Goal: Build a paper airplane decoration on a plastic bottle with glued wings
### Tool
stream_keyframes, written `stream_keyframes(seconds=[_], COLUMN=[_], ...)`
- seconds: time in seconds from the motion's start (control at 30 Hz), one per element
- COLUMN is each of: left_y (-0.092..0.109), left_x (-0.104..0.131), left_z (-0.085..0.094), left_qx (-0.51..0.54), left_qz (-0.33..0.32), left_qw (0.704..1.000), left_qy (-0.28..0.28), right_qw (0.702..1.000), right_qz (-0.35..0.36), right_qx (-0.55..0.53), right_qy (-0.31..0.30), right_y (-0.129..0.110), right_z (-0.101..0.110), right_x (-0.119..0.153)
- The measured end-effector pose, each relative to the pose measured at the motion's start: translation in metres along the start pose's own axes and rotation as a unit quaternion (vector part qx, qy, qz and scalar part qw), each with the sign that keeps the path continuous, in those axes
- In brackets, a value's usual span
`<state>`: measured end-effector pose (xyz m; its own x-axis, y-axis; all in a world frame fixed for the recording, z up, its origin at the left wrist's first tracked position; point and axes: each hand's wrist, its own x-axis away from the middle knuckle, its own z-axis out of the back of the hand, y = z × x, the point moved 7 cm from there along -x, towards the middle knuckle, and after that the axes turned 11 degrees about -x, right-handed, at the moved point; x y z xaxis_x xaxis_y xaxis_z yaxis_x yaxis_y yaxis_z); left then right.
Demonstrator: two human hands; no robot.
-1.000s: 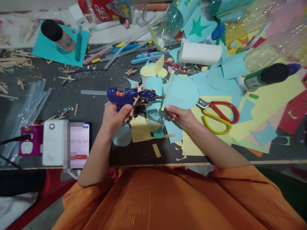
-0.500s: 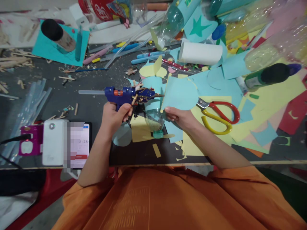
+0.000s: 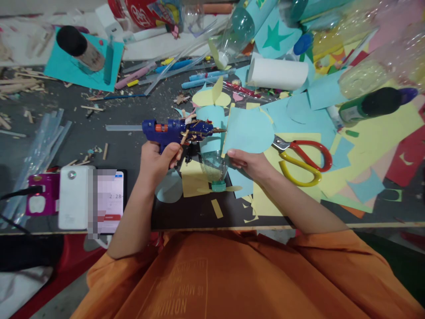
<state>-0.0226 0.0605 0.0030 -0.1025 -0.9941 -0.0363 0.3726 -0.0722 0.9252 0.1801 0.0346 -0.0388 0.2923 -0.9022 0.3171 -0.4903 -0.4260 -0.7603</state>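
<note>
My left hand (image 3: 159, 161) is wrapped round the handle of a blue hot glue gun (image 3: 172, 129), with a clear glue stick (image 3: 122, 127) jutting from its back. Wood splinters and dried glue cling to the gun's front. Its nozzle meets the left edge of a light blue paper piece (image 3: 250, 128), rounded at the right with a yellowish strip along that edge. My right hand (image 3: 244, 160) pinches the paper's lower left corner. Beneath the nozzle lies a clear green plastic bottle (image 3: 214, 166) wrapped in blue paper, its cap towards me, with yellow paper shapes (image 3: 212, 96) at its far end.
Scissors (image 3: 302, 161) with red and yellow handles lie right of my right hand. A power bank (image 3: 75, 197) and phone (image 3: 111, 199) sit at the left front. Loose glue sticks (image 3: 43, 150), a white roll (image 3: 278, 74), paper scraps and several bottles surround the work.
The glue gun and my left hand have shifted slightly left, the nozzle staying at the paper's edge. My right hand and the paper have moved very slightly left.
</note>
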Motion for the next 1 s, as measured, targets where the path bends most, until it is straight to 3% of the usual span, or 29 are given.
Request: stream_keyframes(seconds=[1.0], left_y=[-0.0016], left_x=[0.0005], left_z=[0.0044], left_qx=[-0.002], left_qz=[0.038], left_qw=[0.999], left_qy=[0.034], right_qw=[0.999], right_qz=[-0.008], right_qx=[0.028], right_qy=[0.017], right_y=[0.0005], right_z=[0.0021], right_x=[0.0018])
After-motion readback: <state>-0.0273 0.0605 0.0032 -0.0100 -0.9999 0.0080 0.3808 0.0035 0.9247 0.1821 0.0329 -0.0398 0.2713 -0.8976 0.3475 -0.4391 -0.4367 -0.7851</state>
